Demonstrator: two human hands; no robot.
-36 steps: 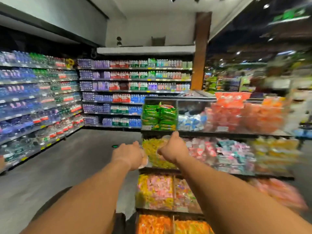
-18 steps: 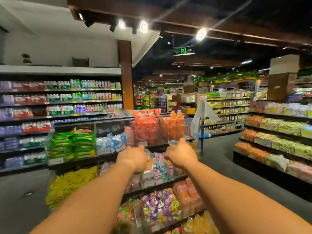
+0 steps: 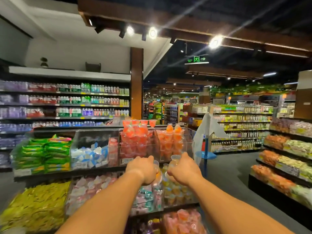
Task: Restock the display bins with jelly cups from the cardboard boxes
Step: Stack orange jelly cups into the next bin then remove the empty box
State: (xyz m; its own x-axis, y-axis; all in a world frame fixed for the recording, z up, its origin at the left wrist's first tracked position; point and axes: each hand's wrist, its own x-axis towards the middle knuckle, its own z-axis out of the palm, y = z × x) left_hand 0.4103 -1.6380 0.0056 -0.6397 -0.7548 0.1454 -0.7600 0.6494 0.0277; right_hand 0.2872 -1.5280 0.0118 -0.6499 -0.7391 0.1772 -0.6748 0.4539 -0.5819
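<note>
1. Two bare arms, yours, reached forward toward a tiered candy display in a supermarket aisle.
2. Your left hand (image 3: 143,169) had its fingers curled around a clear jelly cup with orange filling (image 3: 157,173), seen from the back of the hand; only the cup's rim and side showed past the knuckles.
3. Your right hand (image 3: 183,170) gripped a second jelly cup (image 3: 174,158), its pale round rim poking up above the thumb side.
4. Both cups were held close together, just in front of the lower edge of the top-tier clear bins.
5. Directly beyond your hands, the right clear bin (image 3: 175,141) held stacked orange jelly cups, and the clear bin to its left (image 3: 136,142) held red ones piled above its rim.
6. Further left on that tier sat a bin of blue and white packets (image 3: 89,154) and a stack of green bags (image 3: 45,154).
7. Below your arms, lower tiers held yellow sweets (image 3: 35,206), pink and teal wrapped sweets (image 3: 94,188), and more yellow cups (image 3: 175,191).
8. A blue stand with white plastic bags (image 3: 205,132) stood just right of the display, with drink shelves (image 3: 67,102) along the wall behind.
</note>
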